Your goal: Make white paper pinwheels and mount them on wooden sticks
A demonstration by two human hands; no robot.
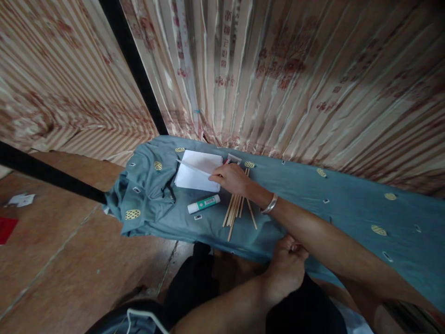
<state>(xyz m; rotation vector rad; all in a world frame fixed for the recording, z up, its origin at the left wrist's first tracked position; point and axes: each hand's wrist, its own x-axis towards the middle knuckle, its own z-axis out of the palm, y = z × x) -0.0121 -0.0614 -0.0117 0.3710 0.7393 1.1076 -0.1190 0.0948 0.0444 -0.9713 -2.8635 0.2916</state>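
A stack of white paper (196, 160) lies on the blue-green patterned cloth. My right hand (230, 178), with a silver bracelet at the wrist, reaches over the stack's right edge. Its thumb and fingers pinch one end of a thin white paper strip (193, 168), which slants over the top sheet. Below that forearm, near the cloth's front edge, my left hand (287, 262) is closed in a fist; whatever is inside it, if anything, is hidden. A white and green glue stick (204, 204) lies in front of the paper. Several thin wooden sticks (236, 204) are spread partly under my right wrist.
A small clear and red item (233, 159) sits behind my right hand. Bunched cloth (149, 185) covers the left end of the surface. Dark poles (135, 65) and a pleated curtain (278, 93) stand behind and to the left.
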